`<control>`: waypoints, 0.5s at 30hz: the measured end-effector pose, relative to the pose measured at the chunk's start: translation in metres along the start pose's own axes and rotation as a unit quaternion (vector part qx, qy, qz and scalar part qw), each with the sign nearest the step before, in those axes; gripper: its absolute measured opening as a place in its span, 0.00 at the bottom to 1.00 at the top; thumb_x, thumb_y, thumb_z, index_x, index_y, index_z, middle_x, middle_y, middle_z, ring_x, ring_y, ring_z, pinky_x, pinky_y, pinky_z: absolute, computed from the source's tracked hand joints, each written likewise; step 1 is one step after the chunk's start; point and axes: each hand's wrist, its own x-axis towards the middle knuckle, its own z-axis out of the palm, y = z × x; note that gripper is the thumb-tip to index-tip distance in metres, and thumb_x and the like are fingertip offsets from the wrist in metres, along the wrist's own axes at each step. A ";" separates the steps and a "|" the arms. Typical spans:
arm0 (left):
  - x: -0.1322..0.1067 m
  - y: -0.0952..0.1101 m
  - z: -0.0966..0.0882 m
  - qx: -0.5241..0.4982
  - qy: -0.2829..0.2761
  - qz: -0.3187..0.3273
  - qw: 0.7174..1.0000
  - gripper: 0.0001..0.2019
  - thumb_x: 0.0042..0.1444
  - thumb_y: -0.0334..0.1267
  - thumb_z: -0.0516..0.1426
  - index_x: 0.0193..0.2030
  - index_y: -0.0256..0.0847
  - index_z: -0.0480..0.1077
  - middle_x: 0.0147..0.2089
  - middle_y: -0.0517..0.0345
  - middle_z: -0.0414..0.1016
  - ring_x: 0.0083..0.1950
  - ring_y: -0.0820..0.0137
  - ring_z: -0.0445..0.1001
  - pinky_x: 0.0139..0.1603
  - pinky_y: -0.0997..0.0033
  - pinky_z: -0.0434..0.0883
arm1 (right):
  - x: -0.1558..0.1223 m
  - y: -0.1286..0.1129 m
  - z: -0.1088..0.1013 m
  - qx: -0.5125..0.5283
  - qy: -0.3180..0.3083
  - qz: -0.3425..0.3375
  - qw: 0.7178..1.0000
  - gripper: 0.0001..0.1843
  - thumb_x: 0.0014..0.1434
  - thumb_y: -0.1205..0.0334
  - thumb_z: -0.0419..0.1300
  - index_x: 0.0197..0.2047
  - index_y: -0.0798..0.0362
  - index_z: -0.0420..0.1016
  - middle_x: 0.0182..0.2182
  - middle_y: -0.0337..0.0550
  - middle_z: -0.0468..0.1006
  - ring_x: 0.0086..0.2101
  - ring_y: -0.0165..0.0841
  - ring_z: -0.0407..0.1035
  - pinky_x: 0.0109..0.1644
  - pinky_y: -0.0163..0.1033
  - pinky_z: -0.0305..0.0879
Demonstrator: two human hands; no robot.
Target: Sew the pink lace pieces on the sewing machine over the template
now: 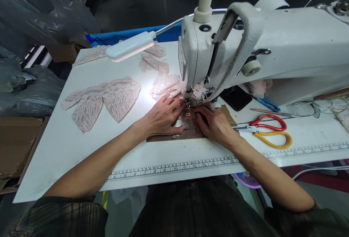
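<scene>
Closest of all, a dark shirt front [191, 208] is seen below the front edge of the bench [65, 149], and past it both hands are brought in to the sewing machine [300, 44]. The left hand [163, 116] is laid palm down, fingers spread and thumb out, fingertips rested at the gathered lace [165, 86]; nothing is seen gripped. The right hand [218, 125] is curled beside the presser foot [187, 103]; whether anything is pinched there cannot be told. And the lace? Bunched just left of the machine head, brightly lit. Midway through this piece, it would be judged: no finished seam can be made out. A lace panel [120, 99] is laid out left, lace strips [155, 63] are left behind; whether these have been stitched cannot be told. Scissors [255, 129] are parked right, handles splayed; a ruler [174, 169] is run along the front. Further left, cartons [19, 146] and plastic-wrapped bundles [40, 88] are crowded in.
</scene>
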 end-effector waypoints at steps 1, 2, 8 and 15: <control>0.000 0.000 0.000 -0.002 0.003 0.001 1.000 0.31 0.60 0.55 0.53 0.56 0.26 0.69 0.51 0.37 0.71 0.48 0.53 0.71 0.57 0.48 0.67 | 0.000 0.001 0.001 0.006 0.006 0.002 1.000 0.17 0.67 0.62 0.48 0.49 0.59 0.76 0.43 0.57 0.74 0.40 0.43 0.71 0.42 0.47 0.68; 0.000 0.000 0.001 -0.005 0.005 0.001 1.000 0.31 0.60 0.55 0.54 0.57 0.26 0.69 0.52 0.37 0.71 0.49 0.53 0.71 0.57 0.47 0.67 | 0.000 0.001 0.001 0.011 0.013 0.004 1.000 0.17 0.67 0.62 0.49 0.48 0.58 0.76 0.42 0.56 0.75 0.39 0.43 0.71 0.42 0.46 0.68; 0.000 0.001 -0.003 -0.010 0.001 -0.006 1.000 0.31 0.59 0.54 0.55 0.57 0.27 0.69 0.56 0.36 0.70 0.54 0.50 0.70 0.64 0.40 0.62 | -0.001 0.005 0.003 0.031 0.033 0.010 0.999 0.14 0.66 0.63 0.50 0.47 0.56 0.75 0.40 0.51 0.76 0.36 0.39 0.72 0.39 0.43 0.68; 0.002 0.000 -0.004 -0.019 -0.010 0.010 1.000 0.30 0.61 0.53 0.53 0.56 0.25 0.70 0.54 0.36 0.71 0.52 0.51 0.70 0.63 0.42 0.64 | -0.001 0.006 0.004 0.043 0.038 0.000 0.998 0.14 0.65 0.63 0.51 0.48 0.56 0.74 0.43 0.53 0.74 0.41 0.42 0.72 0.44 0.47 0.69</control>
